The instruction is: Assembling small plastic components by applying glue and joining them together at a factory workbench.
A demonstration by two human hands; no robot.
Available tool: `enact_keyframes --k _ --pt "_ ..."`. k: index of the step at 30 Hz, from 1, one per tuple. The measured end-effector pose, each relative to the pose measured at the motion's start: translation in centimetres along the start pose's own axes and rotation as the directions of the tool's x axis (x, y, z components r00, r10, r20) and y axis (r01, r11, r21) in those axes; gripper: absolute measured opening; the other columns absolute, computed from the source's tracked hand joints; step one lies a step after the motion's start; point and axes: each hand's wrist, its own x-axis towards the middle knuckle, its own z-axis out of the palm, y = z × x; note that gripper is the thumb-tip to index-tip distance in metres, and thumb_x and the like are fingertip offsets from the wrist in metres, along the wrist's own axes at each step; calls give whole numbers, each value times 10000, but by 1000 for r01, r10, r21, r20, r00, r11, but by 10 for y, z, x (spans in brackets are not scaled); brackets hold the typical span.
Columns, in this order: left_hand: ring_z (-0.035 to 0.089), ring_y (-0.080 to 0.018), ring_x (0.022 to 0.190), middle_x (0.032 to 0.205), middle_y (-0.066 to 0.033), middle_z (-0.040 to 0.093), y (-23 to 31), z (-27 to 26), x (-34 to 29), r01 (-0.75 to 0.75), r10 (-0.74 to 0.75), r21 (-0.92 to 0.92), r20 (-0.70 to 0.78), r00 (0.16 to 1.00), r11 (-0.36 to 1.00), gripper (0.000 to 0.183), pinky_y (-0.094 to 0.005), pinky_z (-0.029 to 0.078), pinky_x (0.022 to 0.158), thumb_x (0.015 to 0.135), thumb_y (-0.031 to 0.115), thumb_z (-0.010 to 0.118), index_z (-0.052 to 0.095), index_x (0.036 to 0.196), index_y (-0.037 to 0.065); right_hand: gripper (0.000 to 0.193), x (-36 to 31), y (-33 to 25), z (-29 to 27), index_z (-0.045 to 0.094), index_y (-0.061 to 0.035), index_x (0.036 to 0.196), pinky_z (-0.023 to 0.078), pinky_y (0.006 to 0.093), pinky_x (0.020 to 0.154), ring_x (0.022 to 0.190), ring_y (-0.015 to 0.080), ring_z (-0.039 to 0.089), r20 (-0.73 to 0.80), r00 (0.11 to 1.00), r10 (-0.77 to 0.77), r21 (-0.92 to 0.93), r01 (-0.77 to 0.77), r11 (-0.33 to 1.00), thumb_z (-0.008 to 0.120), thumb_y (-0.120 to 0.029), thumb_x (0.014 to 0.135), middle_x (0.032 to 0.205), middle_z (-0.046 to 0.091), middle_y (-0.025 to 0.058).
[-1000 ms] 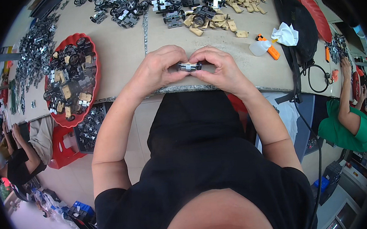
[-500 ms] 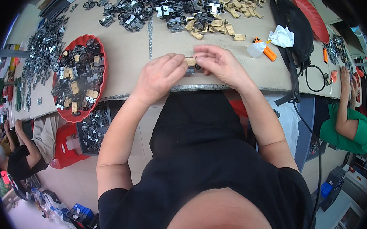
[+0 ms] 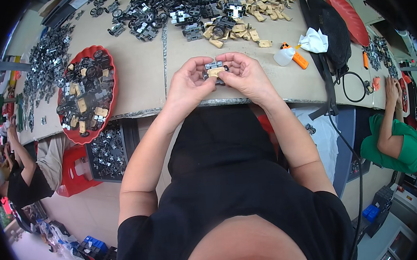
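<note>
Between both hands, close to the front edge of the table, is a small toy vehicle chassis (image 3: 211,65) with dark wheels and a tan plastic part (image 3: 215,72) on it. My left hand (image 3: 187,83) grips its left side, the thumb against the tan part. My right hand (image 3: 247,76) holds the right side in the same way, fingers curled behind and thumb pressing on top. The fingers cover parts of the wheels. Beyond the hands lie a heap of dark wheeled chassis (image 3: 194,32) and a heap of loose tan parts (image 3: 263,44).
On the left, a red scalloped tray (image 3: 114,88) of assembled pieces overhangs the table edge. To the right are a translucent bottle (image 3: 283,57), an orange tool (image 3: 300,61), a crumpled white tissue (image 3: 314,40) and a black bag (image 3: 326,30). Co-workers sit at both sides.
Both hands have closed around the chassis, thumbs now on the tan part. The right hand's fingers were raised and looser before. The view has shifted slightly.
</note>
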Motion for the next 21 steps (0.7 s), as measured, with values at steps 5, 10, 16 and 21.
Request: enact_keyframes --k 5,10,16,21 --pt "553 -100 886 1016 -89 537 -6 4 3 -21 20 -48 -29 999 999 335 -225 491 715 814 -23 543 443 1133 -39 337 1 2 -1 496 24 1111 460 185 751 825 57 574 7 1000 1 17 -2 1000 579 9 784 947 599 54" --pt "558 -98 872 998 -86 543 -11 4 3 -50 47 -63 -53 997 997 359 -213 488 712 795 -42 553 445 1138 -41 364 1 2 1 489 36 1114 455 194 787 858 71 574 0 1000 10 28 -10 1000 586 24 763 955 594 64" --pt "564 -89 847 990 -86 548 -12 5 3 -50 45 -75 -76 996 996 383 -207 488 703 777 -74 553 448 1145 -57 380 -2 0 5 485 46 1115 456 198 792 866 72 566 -31 999 12 32 -11 999 595 23 751 966 585 69" --pt "567 -86 839 975 -80 555 -14 6 3 -45 40 -55 -91 995 997 381 -201 486 697 771 -87 538 452 1142 -58 386 -4 1 6 485 46 1119 456 198 791 863 69 562 -39 999 11 12 -11 1000 599 16 751 970 580 67"
